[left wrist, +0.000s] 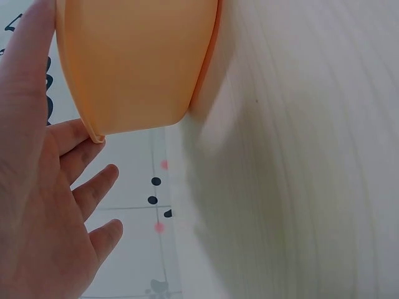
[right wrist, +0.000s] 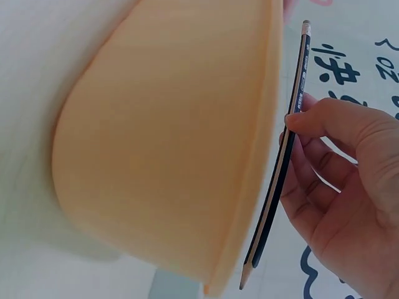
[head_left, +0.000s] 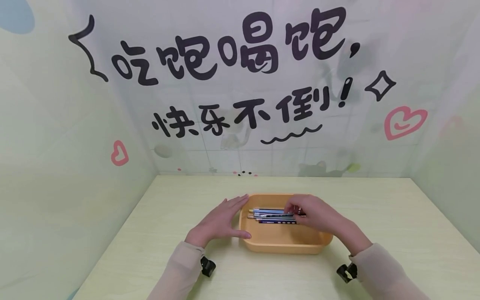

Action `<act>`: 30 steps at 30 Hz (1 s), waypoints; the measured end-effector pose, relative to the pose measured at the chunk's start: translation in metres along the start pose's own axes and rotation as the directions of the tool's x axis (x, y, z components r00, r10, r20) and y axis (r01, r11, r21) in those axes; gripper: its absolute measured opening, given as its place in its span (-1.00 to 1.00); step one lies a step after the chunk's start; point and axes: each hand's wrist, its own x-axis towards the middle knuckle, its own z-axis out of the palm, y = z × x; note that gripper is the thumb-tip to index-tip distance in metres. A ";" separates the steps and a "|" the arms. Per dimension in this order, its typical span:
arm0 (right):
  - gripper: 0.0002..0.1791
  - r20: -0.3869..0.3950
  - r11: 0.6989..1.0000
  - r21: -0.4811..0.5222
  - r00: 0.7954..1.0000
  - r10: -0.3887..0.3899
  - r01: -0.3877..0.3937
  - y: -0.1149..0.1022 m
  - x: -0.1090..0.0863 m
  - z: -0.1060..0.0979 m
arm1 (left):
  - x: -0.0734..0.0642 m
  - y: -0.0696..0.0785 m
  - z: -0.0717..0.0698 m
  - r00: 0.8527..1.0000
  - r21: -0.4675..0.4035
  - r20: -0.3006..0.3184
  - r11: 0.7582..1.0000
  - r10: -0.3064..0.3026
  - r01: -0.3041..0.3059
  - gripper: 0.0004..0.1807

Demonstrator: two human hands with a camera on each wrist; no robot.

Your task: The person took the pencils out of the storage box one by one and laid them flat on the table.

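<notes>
my right hand [head_left: 316,212] pinches a slim, dark, pale-striped wooden pencil [right wrist: 272,187] over the smooth, round-cornered orange plastic tray [head_left: 285,249]; its fine lettering is illegible here. my left hand [head_left: 221,221], fingers spread wide, touches the tray's rim. inside lie blue and dark slender pencils [head_left: 275,211]. rounded black writing [head_left: 252,116] behind: 吃饱喝饱,快乐不倒!

A booth-like setting is shown. The table [head_left: 270,271] is enclosed behind and on both sides by printed walls [head_left: 232,93].
</notes>
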 end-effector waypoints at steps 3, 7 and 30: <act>-0.76 -0.004 1.000 -0.028 1.000 0.008 -0.009 0.000 -0.001 -0.006 | 0.000 0.000 0.000 1.000 0.002 0.000 1.000 0.005 -0.005 0.23; -0.76 -0.012 0.998 -0.064 1.000 -0.008 0.007 0.004 -0.003 -0.014 | 0.000 0.000 0.000 1.000 0.014 0.003 1.000 0.005 -0.005 0.24; -0.74 -0.073 0.986 -0.149 0.996 0.059 -0.069 0.039 -0.030 -0.039 | -0.001 0.001 -0.001 1.000 0.012 -0.001 1.000 0.008 -0.008 0.24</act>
